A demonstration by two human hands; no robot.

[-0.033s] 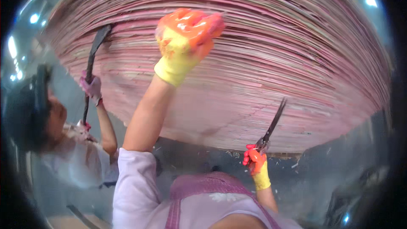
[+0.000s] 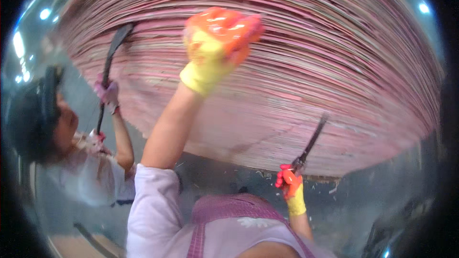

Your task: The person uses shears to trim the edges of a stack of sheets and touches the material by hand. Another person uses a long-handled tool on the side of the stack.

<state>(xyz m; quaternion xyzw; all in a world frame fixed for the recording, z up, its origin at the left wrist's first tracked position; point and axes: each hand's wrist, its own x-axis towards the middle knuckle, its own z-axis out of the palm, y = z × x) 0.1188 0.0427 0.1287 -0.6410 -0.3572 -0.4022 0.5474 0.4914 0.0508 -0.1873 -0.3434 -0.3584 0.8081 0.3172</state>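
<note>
A tall stack of thin pinkish sheets (image 2: 267, 86) fills the upper view, its layered edges facing me. Raised against those edges is my left hand (image 2: 217, 43), in a yellow glove with a wet-looking orange coating. Its fingers are curled closed, and what they grip, if anything, is hidden. Lower and to the right, my right hand (image 2: 290, 184), gloved the same way, is closed on the handles of long dark shears (image 2: 311, 141). Their blades point up in front of the stack's lower part; whether the tip touches it I cannot tell.
Close on my left, a co-worker (image 2: 86, 172) in a dark cap and pale top holds a long dark flat-bladed tool (image 2: 114, 45) against the stack with a gloved hand (image 2: 108, 93). Pale scraps (image 2: 333, 188) litter the grey floor below the stack.
The view has shifted slightly, so the stack, the co-worker and my left hand appear a little farther right. Both my hands stay closed, and the shears' blades look closer together.
</note>
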